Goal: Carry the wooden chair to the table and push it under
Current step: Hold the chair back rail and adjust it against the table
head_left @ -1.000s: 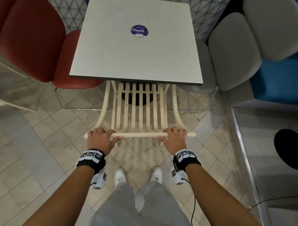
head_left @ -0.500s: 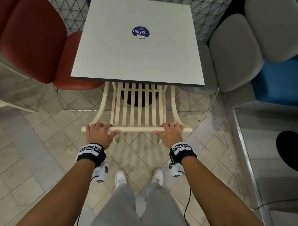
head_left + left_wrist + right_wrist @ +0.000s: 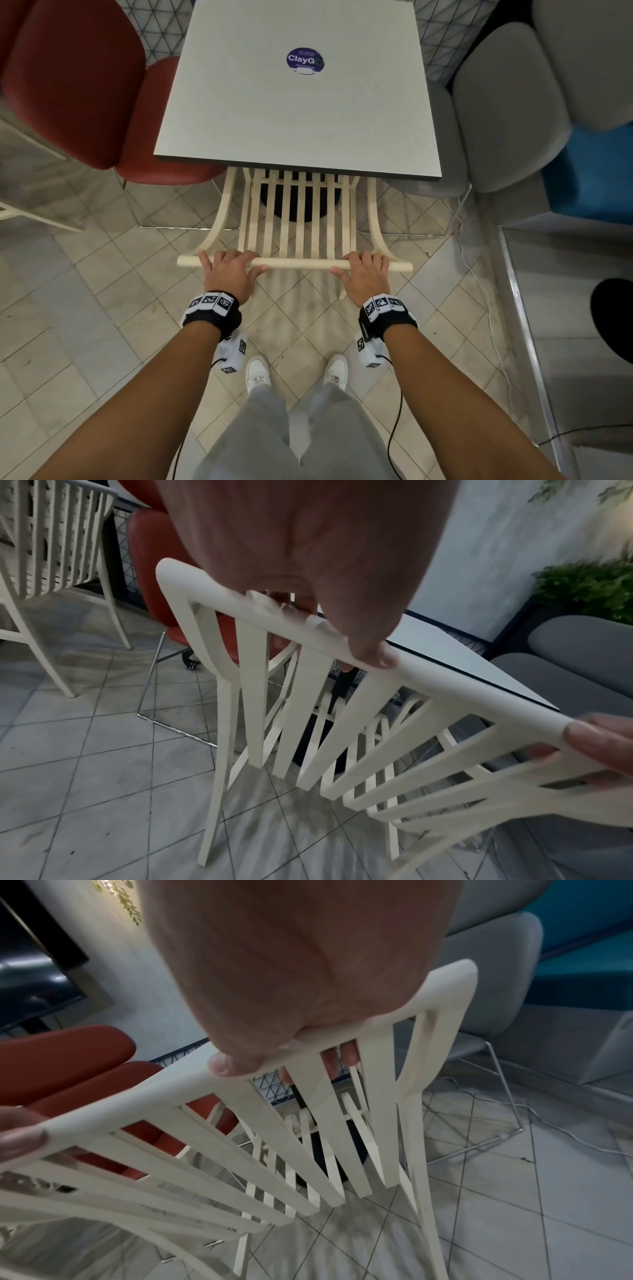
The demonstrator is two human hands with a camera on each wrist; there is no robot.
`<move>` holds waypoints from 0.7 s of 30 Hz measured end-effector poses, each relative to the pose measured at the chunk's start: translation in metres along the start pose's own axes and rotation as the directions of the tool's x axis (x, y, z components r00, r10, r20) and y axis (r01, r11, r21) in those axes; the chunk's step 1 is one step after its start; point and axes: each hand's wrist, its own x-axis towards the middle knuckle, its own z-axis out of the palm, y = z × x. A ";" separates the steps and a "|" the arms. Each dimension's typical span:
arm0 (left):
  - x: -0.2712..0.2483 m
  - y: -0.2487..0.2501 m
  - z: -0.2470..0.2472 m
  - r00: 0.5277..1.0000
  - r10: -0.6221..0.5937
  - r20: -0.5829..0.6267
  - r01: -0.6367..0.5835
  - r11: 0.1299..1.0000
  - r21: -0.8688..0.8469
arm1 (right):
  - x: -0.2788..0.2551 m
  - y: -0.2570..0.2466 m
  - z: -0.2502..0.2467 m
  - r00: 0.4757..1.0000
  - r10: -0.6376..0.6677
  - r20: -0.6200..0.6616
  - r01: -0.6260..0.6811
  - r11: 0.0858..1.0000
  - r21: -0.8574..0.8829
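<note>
Both hands are seen at the middle of the head view, closed over the top rail of the wooden chair (image 3: 294, 263). The left hand (image 3: 227, 270) is wrapped round the rail near its left end, with the fingers curled over the far side and the thumb laid along the near side. The right hand (image 3: 364, 272) is clamped on the rail in the same way near its right end. In the left wrist view the thumb is pressed flat on the rail and fingertips are glimpsed between the slats below it; the same is shown in the right wrist view.

The chair is placed at the centre of the frame, directly below the near edge of the table (image 3: 301, 113), with its slatted back pointing up the frame and its front part hidden beneath the tabletop. A round purple sticker (image 3: 305, 60) is stuck on the tabletop toward the upper middle. A red chair (image 3: 78, 78) is set at the upper left beside the table, and a grey chair (image 3: 507, 102) at the upper right. White shoes (image 3: 258, 371) are visible on the tiled floor (image 3: 85, 308) at the lower centre.
</note>
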 end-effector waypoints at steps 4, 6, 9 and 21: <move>0.008 0.001 -0.006 1.000 -0.005 0.028 0.006 1.000 -0.025 | 0.007 0.000 -0.003 1.000 0.007 0.021 -0.007 1.000 0.001; 0.007 0.002 -0.006 0.999 -0.007 0.031 0.008 1.000 -0.013 | 0.008 0.002 -0.003 0.999 0.005 0.039 -0.006 1.000 0.016; 0.006 0.006 -0.005 0.999 -0.012 0.031 0.012 1.000 -0.010 | 0.009 0.007 -0.005 0.999 -0.024 0.038 0.022 0.998 0.050; 0.002 0.010 -0.007 0.999 -0.029 0.032 0.030 0.999 -0.020 | 0.005 0.016 -0.015 0.997 -0.065 0.033 0.063 0.996 0.063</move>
